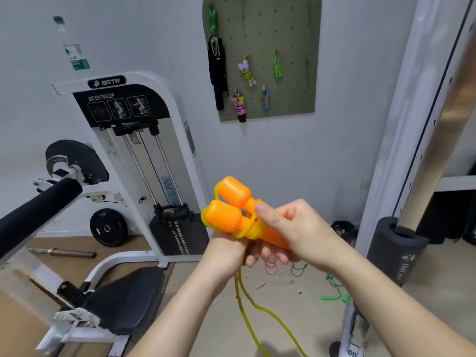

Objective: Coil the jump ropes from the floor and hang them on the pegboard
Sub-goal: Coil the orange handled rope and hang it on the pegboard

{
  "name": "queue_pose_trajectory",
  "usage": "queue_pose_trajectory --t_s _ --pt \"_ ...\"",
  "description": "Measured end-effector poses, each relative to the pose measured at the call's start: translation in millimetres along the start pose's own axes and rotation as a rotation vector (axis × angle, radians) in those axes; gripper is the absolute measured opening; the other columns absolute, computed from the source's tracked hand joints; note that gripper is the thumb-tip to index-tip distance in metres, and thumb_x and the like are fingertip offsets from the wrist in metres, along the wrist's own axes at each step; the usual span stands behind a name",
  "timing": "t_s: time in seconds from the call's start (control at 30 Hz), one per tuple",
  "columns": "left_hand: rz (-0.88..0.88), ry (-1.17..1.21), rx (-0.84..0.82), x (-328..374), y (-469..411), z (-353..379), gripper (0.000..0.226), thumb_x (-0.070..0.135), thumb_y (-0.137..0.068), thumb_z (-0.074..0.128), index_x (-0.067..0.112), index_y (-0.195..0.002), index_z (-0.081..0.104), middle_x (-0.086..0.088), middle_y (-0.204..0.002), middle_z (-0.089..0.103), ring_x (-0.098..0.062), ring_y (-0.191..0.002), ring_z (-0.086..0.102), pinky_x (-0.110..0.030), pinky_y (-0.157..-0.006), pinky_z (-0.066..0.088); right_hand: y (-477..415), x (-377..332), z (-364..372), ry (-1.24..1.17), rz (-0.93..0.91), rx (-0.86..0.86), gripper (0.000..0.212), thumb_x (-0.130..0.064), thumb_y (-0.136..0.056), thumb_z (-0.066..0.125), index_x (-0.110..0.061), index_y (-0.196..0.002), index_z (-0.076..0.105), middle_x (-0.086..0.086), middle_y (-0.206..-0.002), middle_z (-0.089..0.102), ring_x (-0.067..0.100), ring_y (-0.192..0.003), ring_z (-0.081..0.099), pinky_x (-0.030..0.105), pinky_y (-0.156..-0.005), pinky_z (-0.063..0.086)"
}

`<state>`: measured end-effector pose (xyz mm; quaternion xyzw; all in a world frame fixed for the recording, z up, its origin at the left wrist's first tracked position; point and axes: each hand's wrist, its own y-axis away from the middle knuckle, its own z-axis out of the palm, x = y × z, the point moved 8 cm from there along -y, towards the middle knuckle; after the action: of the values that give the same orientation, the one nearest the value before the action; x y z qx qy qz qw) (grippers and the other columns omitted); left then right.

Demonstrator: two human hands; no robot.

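Note:
Two orange jump-rope handles (231,204) lie side by side in front of me, with yellow cord (248,229) wound round their necks. My left hand (226,249) grips them from below. My right hand (291,228) holds the handle shafts from the right, thumb pressed on top. The loose yellow cord (247,310) hangs down to the floor. A green pegboard (288,73) on the wall carries several coiled ropes, among them a purple-handled one (247,69) and a green one (277,64).
A white biceps/triceps machine (144,155) with a black seat (128,297) stands left. A white rack post with a black pad (396,251) rises on the right. On the floor lie a green rope (334,289), red and green bands (283,266), a barbell bar (61,252) and a weight plate (108,228).

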<state>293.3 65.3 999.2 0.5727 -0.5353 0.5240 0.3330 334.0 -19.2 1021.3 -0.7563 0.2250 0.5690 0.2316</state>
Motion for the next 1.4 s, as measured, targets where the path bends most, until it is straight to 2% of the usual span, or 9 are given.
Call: queue_pose_trajectory --t_s 0.17,0.3,0.43,0.7,0.9,1.13,1.2,1.27,1.4 --pt "-0.114 0.017 0.138 -19 -1 -13 0.025 0.008 -0.098 0.043 0.005 -0.075 0.053 -0.007 -0.059 0.050 -0.013 -0.043 0.038 -0.023 -0.047 0.029 -5 21 -15 -0.099 0.053 0.264 0.080 -0.066 -0.087 0.042 0.009 -0.067 0.063 0.024 -0.057 0.063 0.021 -0.038 0.048 0.018 -0.039 0.034" --pt "-0.092 0.158 0.035 -15 11 1 0.017 0.029 -0.091 0.061 0.013 -0.098 0.061 -0.001 -0.068 0.057 -0.022 -0.059 0.040 -0.026 -0.049 0.029 -7 32 -25 -0.212 0.079 0.396 0.078 -0.057 -0.099 0.030 0.007 -0.072 0.066 0.021 -0.056 0.062 0.022 -0.037 0.049 0.020 -0.037 0.034" --pt "-0.136 0.177 0.208 -13 12 -17 0.040 0.054 -0.080 0.064 0.015 -0.078 0.056 0.001 -0.059 0.044 -0.011 -0.048 0.031 -0.018 -0.043 0.023 -5 36 -17 -0.216 0.126 0.330 0.077 -0.060 -0.098 0.025 0.002 -0.076 0.066 0.020 -0.056 0.062 0.025 -0.041 0.053 0.023 -0.039 0.034" --pt "-0.131 0.202 0.376 -22 8 -34 0.048 0.053 -0.070 0.064 0.009 -0.071 0.046 0.005 -0.048 0.034 -0.010 -0.044 0.024 -0.025 -0.043 0.016 -1 40 6 -0.216 0.027 0.132 0.041 -0.040 -0.096 0.047 -0.003 -0.094 0.064 0.002 -0.072 0.063 0.013 -0.059 0.050 0.026 -0.056 0.039" --pt "-0.187 0.227 0.222 -27 5 -21 0.042 0.053 -0.078 0.056 0.015 -0.065 0.044 0.005 -0.048 0.039 -0.009 -0.041 0.026 -0.021 -0.040 0.017 3 36 -3 0.044 -0.036 0.127 0.030 -0.033 -0.102 0.043 -0.009 -0.089 0.053 0.001 -0.066 0.062 0.030 -0.052 0.057 0.030 -0.044 0.042" --pt "-0.256 0.165 -0.009 -29 7 0 0.052 0.055 -0.090 0.042 0.008 -0.072 0.056 -0.006 -0.047 0.044 -0.013 -0.036 0.030 -0.019 -0.038 0.024 5 44 -22 -0.020 -0.035 0.223 0.030 -0.028 -0.099 0.052 -0.001 -0.085 0.057 0.000 -0.055 0.055 0.015 -0.042 0.040 0.021 -0.042 0.032" --pt "-0.245 -0.034 0.031 -34 9 3 0.050 0.049 -0.097 0.041 0.007 -0.080 0.063 -0.004 -0.048 0.048 -0.018 -0.037 0.038 -0.026 -0.042 0.033 1 51 -34 0.068 -0.021 0.344 0.030 -0.030 -0.098 0.055 -0.007 -0.079 0.059 -0.001 -0.053 0.056 0.019 -0.042 0.043 0.026 -0.040 0.033" --pt "-0.085 -0.601 0.101 -27 10 5 0.041 0.046 -0.099 0.039 0.014 -0.082 0.059 -0.001 -0.057 0.057 -0.026 -0.054 0.055 -0.037 -0.053 0.042 -2 53 -42 0.296 -0.024 0.431 0.029 -0.033 -0.096 0.057 -0.013 -0.075 0.059 0.001 -0.055 0.059 0.021 -0.045 0.049 0.027 -0.043 0.038" --pt "0.139 -1.217 0.106 -14 9 23 0.009 0.027 -0.097 0.047 0.021 -0.092 0.048 -0.002 -0.086 0.064 -0.032 -0.081 0.062 -0.034 -0.057 0.030 -9 55 -47 0.517 0.002 0.523 0.028 -0.035 -0.094 0.057 -0.016 -0.074 0.054 -0.009 -0.057 0.049 0.017 -0.055 0.047 0.027 -0.048 0.029"
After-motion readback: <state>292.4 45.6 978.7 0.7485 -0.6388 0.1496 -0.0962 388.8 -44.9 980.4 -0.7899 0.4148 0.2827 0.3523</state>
